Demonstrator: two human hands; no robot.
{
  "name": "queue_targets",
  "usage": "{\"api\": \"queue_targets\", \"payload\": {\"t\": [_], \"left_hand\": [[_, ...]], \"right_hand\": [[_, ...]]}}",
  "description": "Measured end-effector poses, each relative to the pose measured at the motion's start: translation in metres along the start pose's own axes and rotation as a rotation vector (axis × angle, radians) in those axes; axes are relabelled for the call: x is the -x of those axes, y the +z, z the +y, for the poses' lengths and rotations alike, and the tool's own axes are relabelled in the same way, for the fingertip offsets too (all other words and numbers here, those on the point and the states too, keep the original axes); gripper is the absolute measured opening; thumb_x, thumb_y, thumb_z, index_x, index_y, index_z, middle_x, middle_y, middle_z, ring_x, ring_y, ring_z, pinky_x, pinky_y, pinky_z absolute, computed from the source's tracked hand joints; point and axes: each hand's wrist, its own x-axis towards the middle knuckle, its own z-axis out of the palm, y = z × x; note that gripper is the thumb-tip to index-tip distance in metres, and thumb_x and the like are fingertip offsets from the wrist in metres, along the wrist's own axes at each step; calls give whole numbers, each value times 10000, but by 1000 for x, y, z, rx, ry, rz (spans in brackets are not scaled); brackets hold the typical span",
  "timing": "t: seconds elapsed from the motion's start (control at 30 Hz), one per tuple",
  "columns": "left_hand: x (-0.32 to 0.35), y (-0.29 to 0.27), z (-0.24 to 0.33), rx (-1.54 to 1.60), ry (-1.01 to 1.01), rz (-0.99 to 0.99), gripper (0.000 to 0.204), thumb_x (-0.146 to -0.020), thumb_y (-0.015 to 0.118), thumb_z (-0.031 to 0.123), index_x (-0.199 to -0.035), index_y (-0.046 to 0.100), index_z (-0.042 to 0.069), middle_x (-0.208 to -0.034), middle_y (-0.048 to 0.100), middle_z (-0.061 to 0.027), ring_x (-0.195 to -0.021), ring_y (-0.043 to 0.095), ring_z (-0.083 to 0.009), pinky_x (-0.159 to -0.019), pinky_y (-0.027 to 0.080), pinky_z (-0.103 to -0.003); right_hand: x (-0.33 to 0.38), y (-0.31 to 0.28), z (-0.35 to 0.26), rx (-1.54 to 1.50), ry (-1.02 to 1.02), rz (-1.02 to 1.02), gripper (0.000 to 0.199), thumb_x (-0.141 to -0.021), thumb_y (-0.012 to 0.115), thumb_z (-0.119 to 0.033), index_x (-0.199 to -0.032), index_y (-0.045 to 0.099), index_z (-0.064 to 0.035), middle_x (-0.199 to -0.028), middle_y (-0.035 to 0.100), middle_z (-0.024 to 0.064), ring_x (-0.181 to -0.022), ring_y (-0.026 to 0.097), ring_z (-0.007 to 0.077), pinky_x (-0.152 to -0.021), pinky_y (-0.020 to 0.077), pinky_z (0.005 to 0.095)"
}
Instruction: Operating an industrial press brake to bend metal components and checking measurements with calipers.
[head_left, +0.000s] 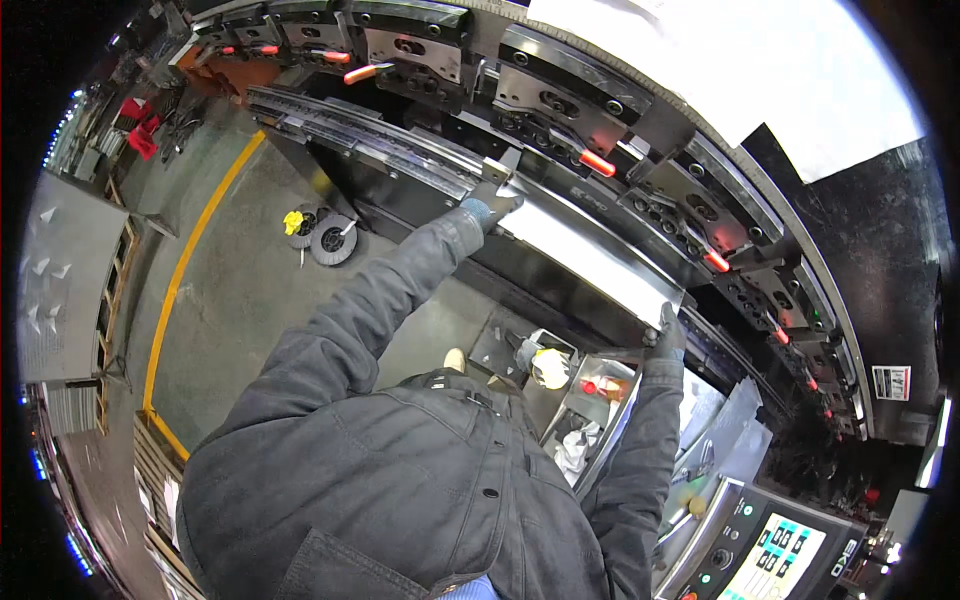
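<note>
A long, narrow, shiny metal sheet (592,252) lies across the bed of a press brake, under the row of upper tool clamps. At its left end is my left hand (490,203), in a dark glove, its fingers closed on the sheet's edge beside a small metal block (502,165). My right hand (665,336), gloved too, grips the near right corner with its fingers pointing up. The sheet's far edge runs close along the upper tooling (585,205). Undersides of the fingers on both hands are hidden.
Clamps with red-orange levers (597,163) line the upper beam. A control panel (770,555) stands at lower right, by open bins (590,405) holding rags and bottles. Wire spools (333,240) sit on the floor at left, inside a yellow line (190,260). Stacked sheets (70,290) stand farther left.
</note>
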Motion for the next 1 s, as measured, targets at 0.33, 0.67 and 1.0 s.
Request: {"api": "queue_targets", "payload": {"t": [0.33, 0.67, 1.0], "left_hand": [[0, -2, -4, 12, 154, 28, 617, -758, 629, 233, -1248, 391, -56, -1115, 515, -231, -720, 591, -268, -464, 533, -287], [-6, -7, -1, -40, 49, -52, 654, -772, 639, 302, -1253, 383, -58, -1140, 496, -247, -693, 586, -266, -450, 524, -282], [-4, -52, 15, 340, -24, -141, 808, -740, 630, 554, -1213, 388, -55, -1144, 463, -290, -709, 636, -221, -439, 506, -187]], "right_hand": [[24, 17, -17, 22, 0, 43, 277, -829, 596, -338, -818, 526, -70, -682, 478, 32, -379, 391, 93, -312, 285, 206], [68, 52, -66, 39, 16, 48, 328, -838, 574, -365, -897, 533, -45, -663, 508, 38, -348, 369, 70, -288, 254, 181], [59, 26, -100, -287, 123, 76, 545, -828, 510, -540, -976, 512, -16, -688, 561, 120, -395, 437, 90, -291, 289, 170]]}}
